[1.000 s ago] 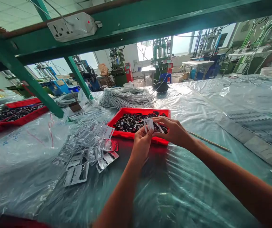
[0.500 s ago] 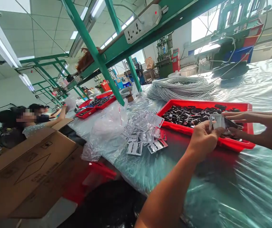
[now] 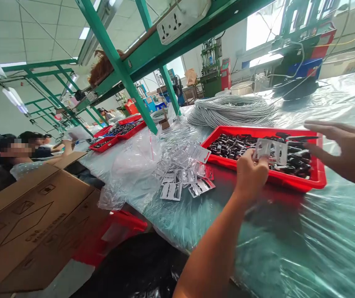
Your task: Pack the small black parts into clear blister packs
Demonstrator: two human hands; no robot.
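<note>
My left hand [image 3: 252,167] pinches a clear plastic blister tray [image 3: 272,152] with shaped hollows, held over the near side of a red bin [image 3: 258,177]. Inside the bin lie many small black parts with shiny metal bits [image 3: 227,147]. Over the bin's right end hovers my right hand [image 3: 345,149], its thumb and fingers spread apart. A dark elongated piece shows near its fingertips, seemingly in the bin behind them. Left of the bin, a loose pile of similar clear blister trays [image 3: 183,174] rests on the plastic-covered table [image 3: 214,223].
A coil of grey cable [image 3: 230,111] lies behind the bin. Crumpled clear bags [image 3: 134,157] and an open cardboard box [image 3: 37,223] are at left. A green frame with a power strip [image 3: 180,22] crosses overhead. Further red bins [image 3: 118,136] and seated people [image 3: 25,153] appear beyond.
My right hand has drawn away from the blister tray, up and to the right, with its fingers spreading. The tray in my left hand has shifted left and shows more fully. The view has tilted slightly.
</note>
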